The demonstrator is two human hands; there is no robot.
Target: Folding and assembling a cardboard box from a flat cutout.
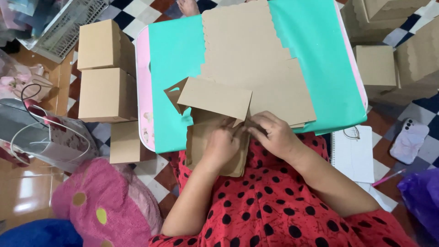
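While pinching a cardboard flap (215,98), both hands (249,137) (fingers clenched) over teal table (320,55).

- Bare teal table cover (173,55) left of the flat brown cardboard sheets (249,59) — open passage
- Stacked brown cardboard boxes (105,73) wall the table's left side — another box (376,65) guards the right

To your left on the floor stand two plain brown cardboard boxes (106,71) stacked edge to edge with a third smaller box (125,142) just below them, while to your right more brown cube boxes (376,65) cluster beside the table's far corner.
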